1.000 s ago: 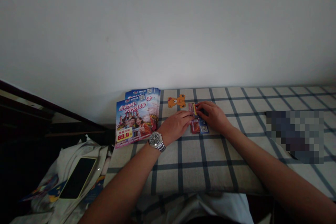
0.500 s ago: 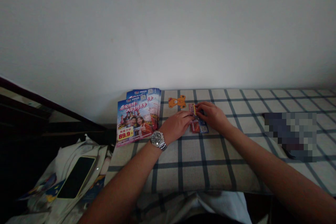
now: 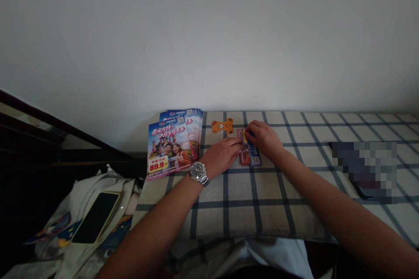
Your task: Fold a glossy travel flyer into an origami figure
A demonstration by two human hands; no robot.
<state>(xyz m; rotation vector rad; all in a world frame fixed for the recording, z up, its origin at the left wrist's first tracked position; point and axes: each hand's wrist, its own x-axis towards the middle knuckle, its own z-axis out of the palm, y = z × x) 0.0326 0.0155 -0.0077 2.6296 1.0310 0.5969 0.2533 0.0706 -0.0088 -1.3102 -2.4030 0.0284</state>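
A small folded flyer (image 3: pixel 250 159), pink and blue with a QR code on its lower right, lies on the checked cloth (image 3: pixel 238 209). My left hand (image 3: pixel 224 155), with a metal watch at the wrist, has its fingertips closed on the flyer's left edge. From the upper right, my right hand (image 3: pixel 264 138) pinches the flyer's upper part with bent fingers. The fingers of both hands partly cover the flyer. Left of my left hand sits a fanned stack of printed flyers (image 3: pixel 170 144), blue at the top with a yellow price box.
A bear-shaped cutout (image 3: pixel 222 126) lies behind my hands near the wall (image 3: pixel 229 43). A dark flat object (image 3: pixel 363 170), partly pixelated, is at the right. Lower left, a phone (image 3: pixel 95 218) rests on pale crumpled fabric or bags (image 3: pixel 81 187).
My right hand has shifted slightly up along the flyer and its fingers are more bent. My left hand stays at the flyer's left edge. The view has moved a little.
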